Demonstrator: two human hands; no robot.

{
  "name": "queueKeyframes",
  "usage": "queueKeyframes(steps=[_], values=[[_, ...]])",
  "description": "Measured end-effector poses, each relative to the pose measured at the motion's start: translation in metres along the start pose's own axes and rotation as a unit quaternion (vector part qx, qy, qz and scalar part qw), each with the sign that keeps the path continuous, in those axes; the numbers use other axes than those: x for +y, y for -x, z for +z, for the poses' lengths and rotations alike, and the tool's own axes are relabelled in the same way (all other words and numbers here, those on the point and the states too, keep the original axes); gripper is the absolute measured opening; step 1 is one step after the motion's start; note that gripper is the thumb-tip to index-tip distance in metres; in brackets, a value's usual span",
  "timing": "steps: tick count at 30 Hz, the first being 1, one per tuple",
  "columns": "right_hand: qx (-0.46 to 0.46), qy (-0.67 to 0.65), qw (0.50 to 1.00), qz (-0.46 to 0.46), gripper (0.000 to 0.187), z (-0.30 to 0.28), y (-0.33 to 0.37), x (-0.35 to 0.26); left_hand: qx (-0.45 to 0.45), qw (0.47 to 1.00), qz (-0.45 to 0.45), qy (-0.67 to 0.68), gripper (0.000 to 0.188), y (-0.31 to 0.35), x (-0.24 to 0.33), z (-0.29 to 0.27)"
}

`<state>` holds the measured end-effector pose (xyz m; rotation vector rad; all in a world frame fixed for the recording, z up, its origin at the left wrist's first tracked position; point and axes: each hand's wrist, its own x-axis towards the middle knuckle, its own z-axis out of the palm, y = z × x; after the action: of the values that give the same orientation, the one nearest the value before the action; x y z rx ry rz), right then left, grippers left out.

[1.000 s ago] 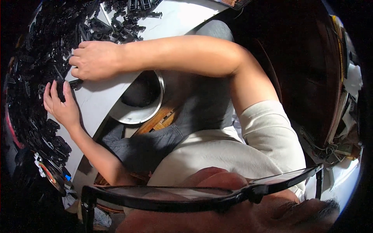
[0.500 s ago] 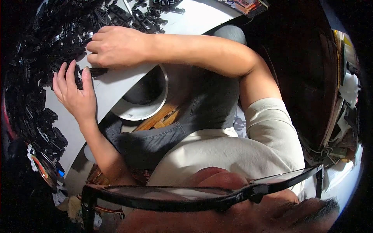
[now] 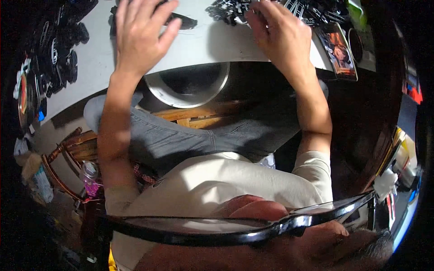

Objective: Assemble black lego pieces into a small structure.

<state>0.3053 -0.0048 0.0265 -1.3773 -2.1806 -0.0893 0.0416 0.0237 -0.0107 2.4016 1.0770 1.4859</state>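
Round pale basin (image 3: 187,100) sits below the table (image 3: 92,58) edge; interior dark, contents can't be made out. Left hand (image 3: 142,38) is spread wide beside a black part (image 3: 186,23) on the table. Right hand (image 3: 285,40) curls near the black pile (image 3: 228,11); can't tell if it's holding anything.

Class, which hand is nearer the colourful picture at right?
Right. The right hand is just left of the picture; the left hand is much farther left.

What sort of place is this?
Probably a workshop or home work area: many small black parts lie heaped on a white table, with a white-rimmed round container by its near edge.
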Motion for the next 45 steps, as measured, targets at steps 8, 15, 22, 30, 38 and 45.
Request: queueKeyframes(steps=[8, 15, 22, 30, 38, 45], values=[[-0.073, 0.02, 0.997, 0.003, 0.021, 0.03, 0.01, -0.017, -0.201, 0.961, 0.002, -0.19, 0.035, 0.006, 0.007, -0.013], [-0.081, 0.034, 0.996, -0.017, 0.018, 0.037, 0.011, -0.008, -0.12, 0.985, -0.015, -0.123, 0.035, 0.012, 0.019, -0.031], [-0.07, -0.043, 0.997, -0.002, 0.013, 0.04, 0.012, -0.017, 0.011, 0.926, -0.139, 0.351, 0.022, 0.013, 0.001, -0.001], [-0.016, -0.147, 0.988, 0.033, 0.011, 0.032, 0.011, -0.015, -0.135, 0.86, -0.398, 0.289, 0.03, 0.013, 0.018, -0.032], [-0.115, -0.582, 0.774, 0.222, 0.011, 0.027, 0.006, -0.014, -0.129, 0.97, -0.188, 0.081, 0.03, 0.013, 0.03, -0.027], [-0.191, -0.754, 0.549, 0.305, 0.019, 0.028, 0.001, -0.022, -0.145, 0.965, -0.197, 0.092, 0.029, 0.015, 0.036, -0.024]])
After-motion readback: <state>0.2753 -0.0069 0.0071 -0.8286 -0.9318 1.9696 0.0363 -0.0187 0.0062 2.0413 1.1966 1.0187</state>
